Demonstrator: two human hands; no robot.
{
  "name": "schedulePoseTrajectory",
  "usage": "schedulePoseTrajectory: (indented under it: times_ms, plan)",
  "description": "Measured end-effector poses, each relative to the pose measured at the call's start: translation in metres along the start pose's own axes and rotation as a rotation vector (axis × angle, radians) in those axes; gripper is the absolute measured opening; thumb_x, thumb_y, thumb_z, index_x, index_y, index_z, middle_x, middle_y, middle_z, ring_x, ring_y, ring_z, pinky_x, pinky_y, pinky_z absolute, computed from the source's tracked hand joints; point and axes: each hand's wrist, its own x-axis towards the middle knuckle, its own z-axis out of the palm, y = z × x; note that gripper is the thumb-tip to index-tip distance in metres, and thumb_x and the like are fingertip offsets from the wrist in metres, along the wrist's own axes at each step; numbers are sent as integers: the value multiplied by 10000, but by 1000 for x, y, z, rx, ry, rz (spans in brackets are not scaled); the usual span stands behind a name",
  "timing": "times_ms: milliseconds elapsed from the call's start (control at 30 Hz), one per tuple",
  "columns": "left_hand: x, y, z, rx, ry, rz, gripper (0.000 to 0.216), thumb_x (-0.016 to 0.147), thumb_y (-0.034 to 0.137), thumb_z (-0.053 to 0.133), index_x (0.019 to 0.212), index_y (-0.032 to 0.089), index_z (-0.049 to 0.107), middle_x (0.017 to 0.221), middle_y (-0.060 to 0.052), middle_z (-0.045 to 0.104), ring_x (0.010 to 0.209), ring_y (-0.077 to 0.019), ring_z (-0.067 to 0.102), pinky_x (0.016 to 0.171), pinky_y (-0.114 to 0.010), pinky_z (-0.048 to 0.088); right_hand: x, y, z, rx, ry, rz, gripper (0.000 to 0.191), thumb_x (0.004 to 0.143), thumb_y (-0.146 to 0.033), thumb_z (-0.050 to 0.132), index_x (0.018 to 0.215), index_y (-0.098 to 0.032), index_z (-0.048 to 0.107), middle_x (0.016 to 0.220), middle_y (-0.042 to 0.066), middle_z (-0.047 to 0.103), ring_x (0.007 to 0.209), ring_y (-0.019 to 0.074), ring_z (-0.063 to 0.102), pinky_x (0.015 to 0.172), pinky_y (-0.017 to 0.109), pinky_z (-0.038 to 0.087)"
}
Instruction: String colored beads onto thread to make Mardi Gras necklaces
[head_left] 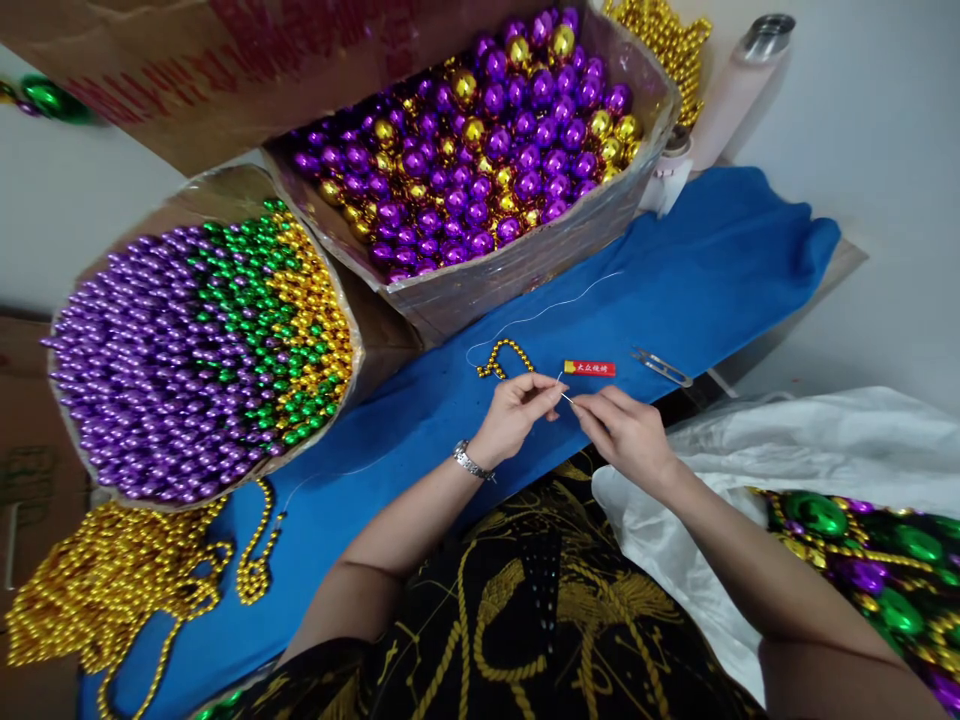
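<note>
My left hand (516,410) and my right hand (624,428) meet over the blue cloth (420,430), fingers pinched together. Between them runs a thin clear thread (525,318) and what looks like a fine needle (567,397); which hand grips which I cannot tell. A short string of gold beads (504,356) lies on the cloth just beyond my left hand, joined to the thread. A silver watch sits on my left wrist.
A red lighter (589,368) and small metal snips (661,367) lie past my hands. A box of purple and gold balls (487,140) stands behind, a round box of purple, green and gold beads (202,350) at left, gold strands (112,590) below it, and a white bag (810,450) at right.
</note>
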Motion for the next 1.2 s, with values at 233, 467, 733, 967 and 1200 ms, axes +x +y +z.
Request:
schedulePoseTrajectory:
  times_ms: [233, 467, 733, 967, 1200]
  plan:
    - [2, -1, -3, -43, -59, -1, 275, 717, 371, 794, 835, 147, 686, 646, 20, 617, 538, -60, 550, 551, -206, 467, 2, -1, -1, 40, -27, -18, 249, 972, -299, 472, 981, -205, 703, 841, 31, 697, 723, 121, 668, 710, 235, 522]
    - [-3, 0, -10, 77, -94, 57, 261, 740, 365, 776, 873, 150, 711, 680, -4, 650, 569, -72, 565, 572, -219, 462, -3, -4, 1, -13, 5, -33, 236, 963, -286, 491, 1000, -221, 714, 838, 27, 701, 728, 121, 665, 707, 236, 524]
    - [-3, 3, -7, 113, -36, 65, 265, 782, 412, 724, 827, 153, 689, 660, 0, 634, 550, -76, 561, 546, -217, 450, -3, -3, -2, 157, -53, 62, 234, 941, -325, 524, 1050, -238, 712, 847, 34, 711, 736, 129, 664, 710, 258, 546]
    - [5, 13, -5, -244, 110, -98, 257, 696, 365, 778, 755, 167, 624, 782, 8, 645, 657, -93, 590, 596, -232, 505, 4, -6, 14, 1224, -191, 417, 306, 917, -427, 565, 1111, -212, 662, 970, 62, 737, 829, 158, 724, 794, 338, 597]
    - [14, 63, -8, -325, 118, 59, 237, 715, 315, 769, 750, 165, 588, 758, 14, 625, 645, -80, 575, 570, -209, 498, 55, -30, 15, 1333, 10, 251, 408, 896, -550, 546, 1158, -249, 629, 1102, 70, 710, 969, 186, 709, 880, 405, 595]
